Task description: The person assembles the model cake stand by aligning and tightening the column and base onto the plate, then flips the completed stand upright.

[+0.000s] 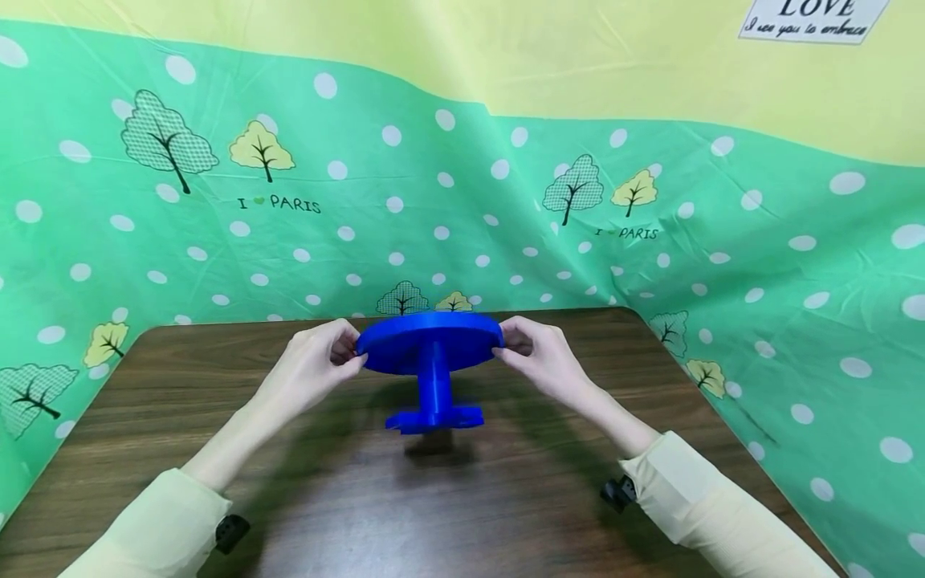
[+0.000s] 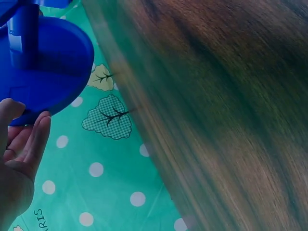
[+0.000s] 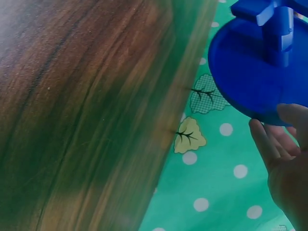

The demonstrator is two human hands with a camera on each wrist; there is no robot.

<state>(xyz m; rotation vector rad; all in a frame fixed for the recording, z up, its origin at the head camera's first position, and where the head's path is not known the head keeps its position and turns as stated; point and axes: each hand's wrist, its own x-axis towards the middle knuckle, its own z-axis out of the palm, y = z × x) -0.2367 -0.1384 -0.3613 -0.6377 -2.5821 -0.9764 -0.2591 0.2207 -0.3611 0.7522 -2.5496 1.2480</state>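
Between the two hands is a blue round-topped pedestal stand (image 1: 433, 381), with a disc on a central post and a flat, branched foot below. It is held tilted, so the disc's underside shows, and its foot appears raised off the tabletop. My left hand (image 1: 311, 361) pinches the disc's left rim between thumb and fingers. On the opposite rim, my right hand (image 1: 545, 361) pinches in the same way. Both wrist views show the disc's underside (image 2: 57, 72) with a thumb on that face and fingers behind the edge; part of the foot (image 3: 252, 10) is cut off at the frame's top.
A dark wood-grain table (image 1: 347, 514) lies under the hands. Behind it and at both sides hangs a green and yellow cloth (image 1: 448, 201) with dots and printed trees. Small black devices sit at the left cuff (image 1: 231, 533) and right cuff (image 1: 618, 493).
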